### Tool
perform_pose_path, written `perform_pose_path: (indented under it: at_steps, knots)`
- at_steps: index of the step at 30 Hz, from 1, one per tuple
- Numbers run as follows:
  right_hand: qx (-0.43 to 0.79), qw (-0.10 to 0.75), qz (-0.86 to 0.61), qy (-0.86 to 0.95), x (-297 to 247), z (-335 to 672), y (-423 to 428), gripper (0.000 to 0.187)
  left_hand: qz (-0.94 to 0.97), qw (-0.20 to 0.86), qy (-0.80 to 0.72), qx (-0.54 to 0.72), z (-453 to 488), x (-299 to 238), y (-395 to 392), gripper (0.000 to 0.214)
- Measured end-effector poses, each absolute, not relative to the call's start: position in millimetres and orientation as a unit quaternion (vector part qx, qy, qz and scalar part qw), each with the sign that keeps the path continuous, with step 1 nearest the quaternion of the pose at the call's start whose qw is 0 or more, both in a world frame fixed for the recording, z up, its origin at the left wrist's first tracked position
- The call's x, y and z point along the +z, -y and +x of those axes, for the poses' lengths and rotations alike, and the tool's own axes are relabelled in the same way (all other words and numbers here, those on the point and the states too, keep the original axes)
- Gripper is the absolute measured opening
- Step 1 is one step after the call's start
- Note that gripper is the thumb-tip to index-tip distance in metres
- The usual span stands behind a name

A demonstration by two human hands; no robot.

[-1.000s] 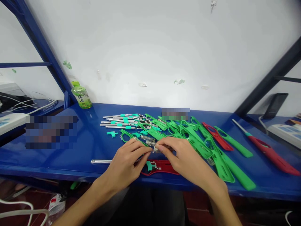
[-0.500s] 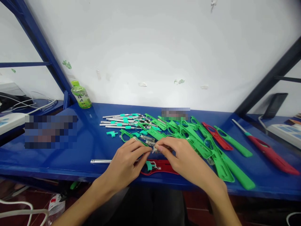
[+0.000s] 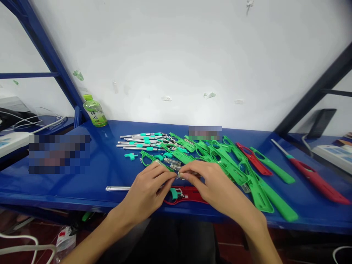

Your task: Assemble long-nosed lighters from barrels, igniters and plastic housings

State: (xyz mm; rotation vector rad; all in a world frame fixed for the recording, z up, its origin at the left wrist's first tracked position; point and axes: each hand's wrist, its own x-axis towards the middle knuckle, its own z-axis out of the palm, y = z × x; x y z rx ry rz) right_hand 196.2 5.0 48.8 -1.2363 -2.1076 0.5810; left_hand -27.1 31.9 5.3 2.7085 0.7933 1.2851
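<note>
Over the front of the table, my left hand (image 3: 150, 183) and my right hand (image 3: 211, 179) meet fingertip to fingertip. My right thumb and forefinger pinch a small whitish, metallic-looking part (image 3: 179, 175), mostly hidden by the fingers. Left thumb and forefinger are closed at its other side; what they grip is too small to make out. Beneath the hands lies a red lighter shell half (image 3: 194, 194), with a teal trigger (image 3: 173, 193) in it and a silver lighter tube (image 3: 118, 188) pointing left. Clear lighter tanks (image 3: 173, 162) lie just behind the fingers.
Green lighter shell halves (image 3: 220, 156) are piled behind and right of my hands. Several metal tubes with teal clips (image 3: 137, 143) lie at the back left. A red lighter (image 3: 316, 174) rests at the right. A green bottle (image 3: 95, 111) stands at the back left of the blue table (image 3: 90, 172).
My right fingertips have shifted slightly left, closer to the left fingertips, along with the small part. Everything else on the table stays where it was.
</note>
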Motion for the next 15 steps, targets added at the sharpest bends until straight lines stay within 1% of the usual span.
perform_pose_path:
  at_steps: [6,11,15]
  knots:
    - [0.261,0.307,-0.480,0.779,47.3,195.4,-7.0,0.011,0.878,-0.001,-0.246,0.411,-27.5,4.6,-30.2,0.015]
    - [0.278,0.300,-0.488,0.771,46.7,197.8,-5.9,0.015,0.877,-0.010,-0.242,0.415,-27.3,4.3,-31.2,0.016]
    - [0.274,0.302,-0.496,0.766,48.7,200.8,-5.9,0.014,0.869,-0.005,-0.248,0.427,-27.3,4.7,-32.0,0.017]
